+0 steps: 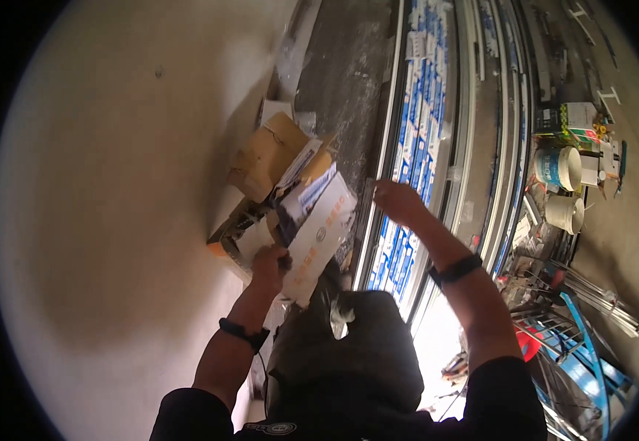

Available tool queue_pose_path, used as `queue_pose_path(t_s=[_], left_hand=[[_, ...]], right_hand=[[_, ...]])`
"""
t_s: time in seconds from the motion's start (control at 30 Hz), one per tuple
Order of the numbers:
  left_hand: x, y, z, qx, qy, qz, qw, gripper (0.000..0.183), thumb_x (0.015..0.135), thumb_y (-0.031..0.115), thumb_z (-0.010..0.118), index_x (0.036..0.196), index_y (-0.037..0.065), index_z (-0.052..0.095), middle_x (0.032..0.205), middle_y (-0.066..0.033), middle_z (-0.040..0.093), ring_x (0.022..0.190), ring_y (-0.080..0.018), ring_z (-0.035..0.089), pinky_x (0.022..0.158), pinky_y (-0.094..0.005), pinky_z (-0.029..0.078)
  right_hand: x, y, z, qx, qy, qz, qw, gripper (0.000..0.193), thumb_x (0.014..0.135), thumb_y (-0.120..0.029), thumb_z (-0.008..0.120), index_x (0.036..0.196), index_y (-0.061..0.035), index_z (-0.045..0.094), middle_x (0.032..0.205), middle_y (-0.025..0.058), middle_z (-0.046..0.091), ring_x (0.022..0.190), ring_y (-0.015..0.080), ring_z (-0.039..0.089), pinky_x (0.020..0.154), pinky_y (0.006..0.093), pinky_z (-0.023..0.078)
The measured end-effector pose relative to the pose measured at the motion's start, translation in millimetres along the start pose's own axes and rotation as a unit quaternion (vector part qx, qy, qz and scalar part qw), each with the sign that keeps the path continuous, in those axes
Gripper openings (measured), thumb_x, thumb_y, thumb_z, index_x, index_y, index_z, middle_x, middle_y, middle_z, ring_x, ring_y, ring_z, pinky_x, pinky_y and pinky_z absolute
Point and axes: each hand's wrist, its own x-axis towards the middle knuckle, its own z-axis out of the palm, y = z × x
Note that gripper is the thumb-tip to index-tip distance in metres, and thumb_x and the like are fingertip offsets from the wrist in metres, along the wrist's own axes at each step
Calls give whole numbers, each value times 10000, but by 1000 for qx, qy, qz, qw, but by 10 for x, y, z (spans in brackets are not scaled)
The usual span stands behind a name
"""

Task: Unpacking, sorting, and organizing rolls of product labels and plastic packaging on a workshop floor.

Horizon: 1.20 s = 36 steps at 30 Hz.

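My left hand [268,269] is closed beside a white cardboard carton [321,234] with orange print. Its thumb lies near the carton's left edge; what the fingers grip is hidden. Just beyond that hand sits an open box [225,239] with a pale flap. A torn brown cardboard box [268,158] and some papers [318,187] are piled farther back. My right hand [400,202] is raised to the right of the carton, its fingers pinched together. Anything between those fingertips is too small to make out. Each wrist wears a dark band.
Long strips in blue-and-white film [422,110] and pale metal profiles [474,147] run away to my right. Farther right stand white buckets [568,169], a blue metal frame [587,353] and scattered rods [598,294]. A plain wall [114,220] rises on the left.
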Motion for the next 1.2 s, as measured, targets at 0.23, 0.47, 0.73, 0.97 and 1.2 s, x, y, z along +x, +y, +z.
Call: queue_pose_path(t_s=[0.23,0.47,0.73,0.97,1.2], left_hand=[[143,-112,119,-58,101,-26,993,70,782,49,586,810,42,523,692,-73,541,581,-200,535,556,-327,436],[411,-201,-24,-3,182,-71,981,120,756,130,599,780,28,541,673,-65,538,570,-176,517,534,-312,413],[204,-829,-754,162,282,-53,944,145,829,159,539,869,21,520,631,-63,512,512,-189,503,488,-311,421],[319,-710,-610,-75,404,-172,895,86,860,164,543,851,94,493,601,-35,501,483,-153,487,445,-285,393],[711,-673,-305,-5,391,-192,900,59,855,135,535,849,83,509,613,-30,499,476,-130,464,449,-252,368]], right_hand=[[1243,-193,-6,-50,-73,-4,996,399,823,-205,562,1202,-81,557,1064,155,644,1004,332,605,865,403,482],[2992,313,483,-148,-148,-155,965,329,827,-163,521,1135,-56,562,1083,212,604,1024,369,588,873,437,480],[4102,313,1032,-10,-156,-92,983,755,758,-369,696,1345,-11,385,1215,256,533,1112,387,535,940,427,438],[4876,711,2142,212,-125,72,967,847,718,-462,739,1292,69,412,1196,258,558,1078,315,572,918,384,441],[5442,1122,3163,394,-126,56,909,743,681,-233,801,1264,69,453,1203,182,577,1101,286,557,909,389,444]])
